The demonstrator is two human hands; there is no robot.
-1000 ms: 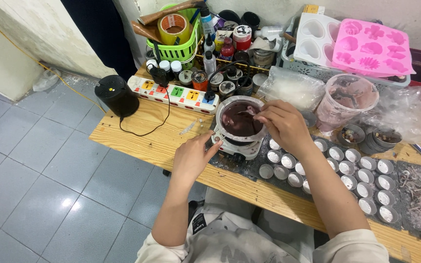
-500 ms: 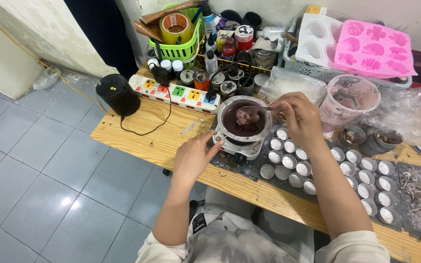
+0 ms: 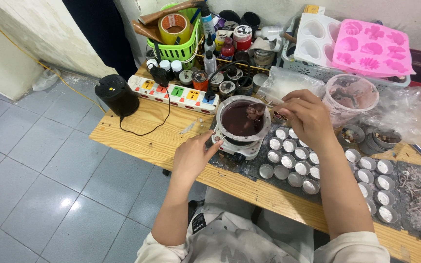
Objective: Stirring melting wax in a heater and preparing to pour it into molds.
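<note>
Pot [image 3: 242, 119] of dark brown liquid, round and pale-rimmed, sitting on a small white heater [image 3: 237, 148] near the middle of the wooden table [image 3: 137, 134]. Two hands are at work. Left hand [image 3: 191, 158], forearm reaching up from the near edge, lies palm down with fingers together, the fingertips [image 3: 209, 142] touching the heater's near-left corner. Right hand [image 3: 305, 117], wrist bent, has its fingers pinched on one spoon [image 3: 259, 108], whose bowl hangs over the pot's far-right rim. Right of the pot, small round metal cups [image 3: 293, 160] lie in rows, too many to count surely. One pink mould [image 3: 371, 48] lies far right.
</note>
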